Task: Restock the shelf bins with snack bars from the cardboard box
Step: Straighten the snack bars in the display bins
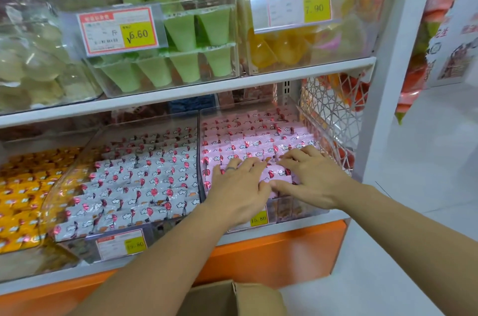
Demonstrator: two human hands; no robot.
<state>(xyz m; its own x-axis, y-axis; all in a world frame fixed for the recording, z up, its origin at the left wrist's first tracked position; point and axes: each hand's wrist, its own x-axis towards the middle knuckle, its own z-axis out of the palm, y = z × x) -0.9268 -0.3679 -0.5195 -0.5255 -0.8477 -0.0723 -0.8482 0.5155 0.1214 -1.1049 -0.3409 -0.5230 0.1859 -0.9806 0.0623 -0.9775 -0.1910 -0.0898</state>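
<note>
Pink-wrapped snack bars (pixel 258 139) are lying in packed rows in the rightmost clear bin (pixel 297 208) on the lower shelf, where a person's left hand (pixel 240 186) and right hand (pixel 313 178) are pressing down side by side on the front rows. Each grip is released, with fingers lying nearly straight on the wrappers. A ring (pixel 231 168) is showing on the left hand. Two neighbouring bins are sitting to the left, one with white-wrapped bars (pixel 134 181), one with yellow-wrapped bars (pixel 23 186). The upper shelf (pixel 258 82) is overhanging the bin's rear, carrying three bins of jelly cups. A white mesh panel (pixel 333 108) is closing off the right side. Four price tags are showing. One cardboard box (pixel 232 300) is sitting below the forearms.
</note>
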